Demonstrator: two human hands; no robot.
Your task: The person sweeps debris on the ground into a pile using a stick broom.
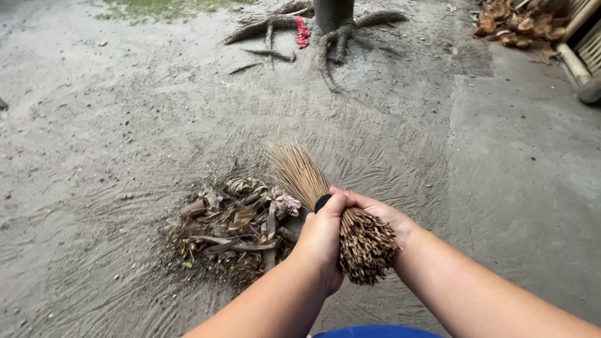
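Both hands hold one stick broom, a bundle of thin brown stalks bound with a black band. The left hand wraps its fingers closed around the bundle near the band, and the right hand grips the same bundle from the other side, its fingers also closed on it; the cut ends of the stalks stick out toward the person between the two wrists. The thin tips of the broom spread out like a fan and point down to the sandy ground. Just beside the tips, on the left, lies a pile of dry leaves with small twigs and husks. The sand around the pile shows curved sweep lines. Farther away stand tree roots with a small red scrap beside them, and brown husks lie at the top right corner.
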